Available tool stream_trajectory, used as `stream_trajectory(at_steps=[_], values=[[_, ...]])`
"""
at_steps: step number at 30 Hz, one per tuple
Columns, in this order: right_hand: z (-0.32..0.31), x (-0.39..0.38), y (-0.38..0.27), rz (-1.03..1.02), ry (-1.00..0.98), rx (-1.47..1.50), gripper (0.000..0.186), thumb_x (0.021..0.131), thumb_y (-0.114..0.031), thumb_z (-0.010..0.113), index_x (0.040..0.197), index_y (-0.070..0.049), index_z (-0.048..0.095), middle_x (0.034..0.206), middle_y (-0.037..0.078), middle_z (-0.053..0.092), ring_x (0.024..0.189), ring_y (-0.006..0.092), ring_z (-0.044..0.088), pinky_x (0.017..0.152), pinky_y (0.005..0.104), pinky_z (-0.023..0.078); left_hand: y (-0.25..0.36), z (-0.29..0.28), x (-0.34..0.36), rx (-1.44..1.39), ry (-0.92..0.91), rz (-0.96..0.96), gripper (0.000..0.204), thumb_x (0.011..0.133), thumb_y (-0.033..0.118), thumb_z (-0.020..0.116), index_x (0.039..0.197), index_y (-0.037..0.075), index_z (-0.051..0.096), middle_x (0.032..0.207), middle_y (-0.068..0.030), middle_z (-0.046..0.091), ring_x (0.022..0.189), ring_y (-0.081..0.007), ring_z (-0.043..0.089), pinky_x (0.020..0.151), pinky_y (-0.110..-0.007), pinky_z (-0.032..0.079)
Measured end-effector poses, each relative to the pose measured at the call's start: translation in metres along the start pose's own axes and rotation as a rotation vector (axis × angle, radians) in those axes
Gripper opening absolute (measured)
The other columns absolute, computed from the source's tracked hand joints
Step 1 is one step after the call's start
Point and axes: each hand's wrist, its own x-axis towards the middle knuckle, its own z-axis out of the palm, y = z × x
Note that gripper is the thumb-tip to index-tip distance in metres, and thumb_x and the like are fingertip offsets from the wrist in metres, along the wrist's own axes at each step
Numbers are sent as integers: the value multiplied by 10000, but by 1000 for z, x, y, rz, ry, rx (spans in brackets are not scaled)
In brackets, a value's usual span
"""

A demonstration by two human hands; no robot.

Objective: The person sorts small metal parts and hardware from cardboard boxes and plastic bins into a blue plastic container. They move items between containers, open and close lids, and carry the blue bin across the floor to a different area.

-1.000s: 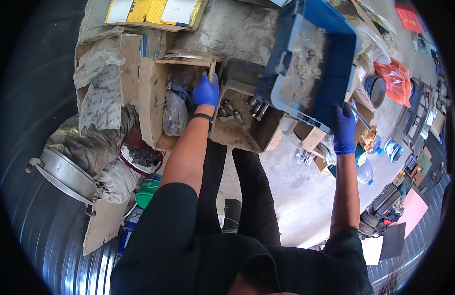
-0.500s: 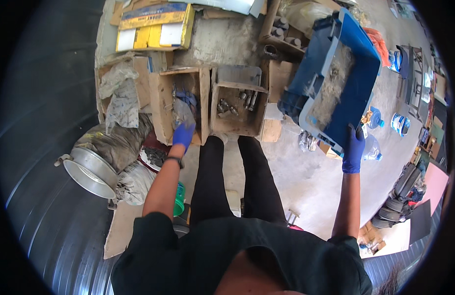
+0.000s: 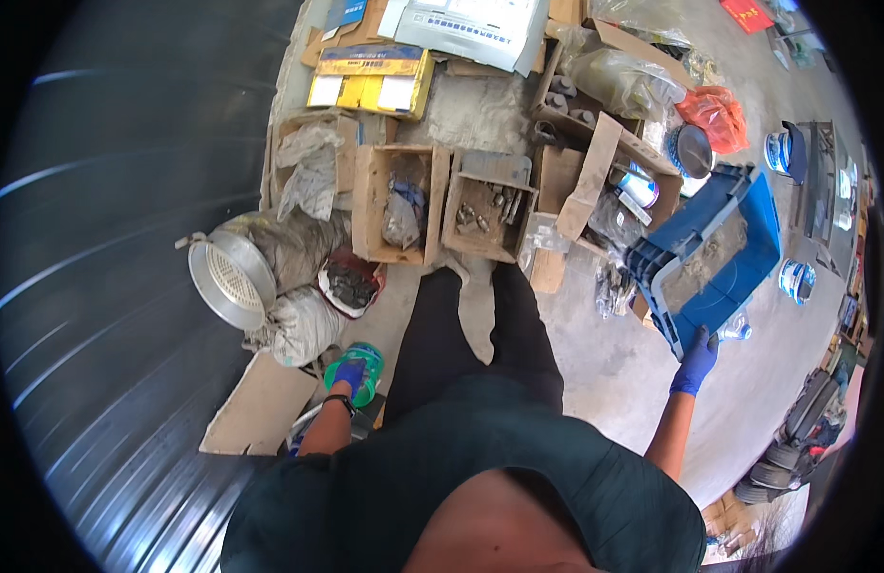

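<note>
My right hand (image 3: 695, 363), in a blue glove, grips the near rim of a blue plastic crate (image 3: 743, 277). The crate is tilted off to my right, with greyish dirt or lint over its inside. Down at my left, my gloved left hand (image 3: 348, 374) reaches over a green plastic tub (image 3: 369, 353). Its fingers are too small and partly hidden, so whether they hold anything is unclear. Ahead of my legs stand a wooden box (image 3: 364, 205) with gloves and a clear plastic bag in it, and another box (image 3: 461, 250) with metal parts.
Left of me lie a metal strainer pot (image 3: 234, 282), full sacks (image 3: 304, 328) and a cardboard sheet (image 3: 256, 406). A yellow carton (image 3: 370, 81) is at the back. Cardboard boxes with cans and plastic bags stand at the right, near a red bag (image 3: 714, 116).
My left hand has left the wooden box and come back to the green tub. The blue crate has swung farther right and lower, still in my right hand. The view has shifted.
</note>
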Motion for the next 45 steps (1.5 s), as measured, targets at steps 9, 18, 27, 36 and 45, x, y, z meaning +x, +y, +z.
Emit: stream_trajectory(at_steps=[9,18,27,36,45], values=[[-67,-23,109,126,227,153,363,958,-274,541,1126,40,614,888,140,671,618,217,635,472,328,494,20,0,-24,-64,-111,171,347,960,316,548,1212,88,619,1017,-79,698,834,-198,661,701,-335,521],[-79,-161,182,355,464,212,287,911,-246,534,935,22,633,737,111,640,549,208,590,497,306,450,70,-68,20,12,-222,241,281,954,306,557,1187,152,590,879,-45,694,659,-141,626,560,-300,453],[-81,-316,252,705,680,62,337,839,-257,572,829,66,668,793,171,677,661,269,646,604,379,484,125,-147,62,291,-221,426,301,931,337,560,1172,158,590,968,-45,683,767,-190,664,634,-347,481],[-113,-419,312,826,693,-208,532,854,-398,515,919,101,687,956,283,685,939,382,660,815,441,473,181,-100,72,247,-287,394,262,929,314,566,1098,125,631,907,-58,700,755,-197,663,587,-337,493],[-91,-416,318,980,677,23,424,866,-316,533,829,77,689,819,219,694,771,295,673,717,407,487,206,-59,15,402,-205,469,289,950,305,573,1150,103,621,943,-95,702,775,-218,677,628,-343,525]])
